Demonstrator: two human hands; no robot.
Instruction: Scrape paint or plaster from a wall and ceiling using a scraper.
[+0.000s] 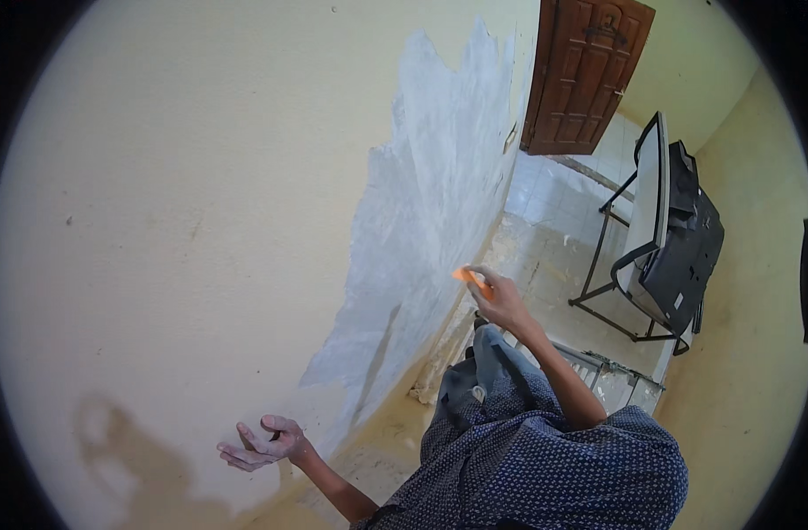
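My right hand (503,301) grips an orange scraper or sanding block (475,281), held close to the lower right part of a pale grey-white patch (404,218) on the cream wall (212,199). Whether the tool touches the wall I cannot tell. The patch has jagged edges where the cream paint stops. My left hand (265,445), dusted with white powder, is raised in front of the wall at the lower left, palm up with its fingers apart and nothing in it.
A brown wooden door (583,73) stands at the upper right. A black metal frame with a white board (646,185) and dark panels (685,258) leans near the right wall. A rough ledge (437,371) runs along the wall's foot beside my legs.
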